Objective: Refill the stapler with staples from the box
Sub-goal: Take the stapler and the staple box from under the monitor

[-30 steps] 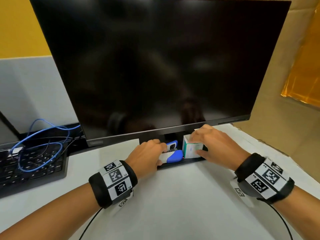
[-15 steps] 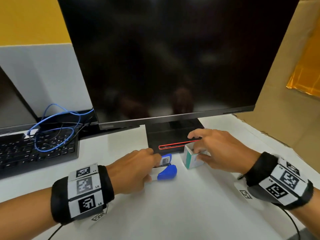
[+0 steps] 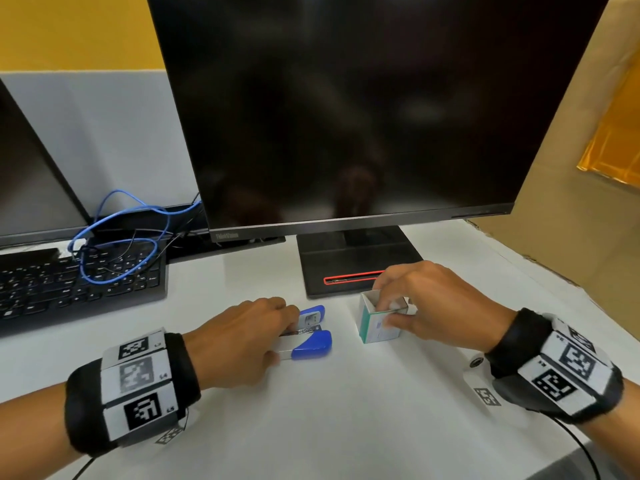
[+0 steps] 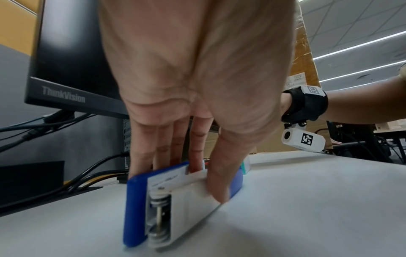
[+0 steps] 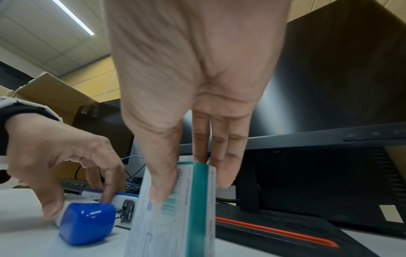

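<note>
From above, the left hand [image 3: 239, 337] grips the open stapler [image 3: 308, 336]; the right hand [image 3: 429, 306] pinches the box [image 3: 375, 323]. The left wrist view shows the stapler's spring [image 4: 159, 217].

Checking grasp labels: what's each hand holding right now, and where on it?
Left hand grips the stapler by its rear, hinge end. Right hand pinches the staple box near its open top, thumb on the front face.

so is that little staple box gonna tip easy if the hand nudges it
Probably yes. The staple box stands upright on a narrow end, taller than its footprint, so a sideways nudge could topple it. Its top is open, so tipping might spill the contents. For now the right hand pinches it between thumb and fingers, which steadies it on the desk.
</note>
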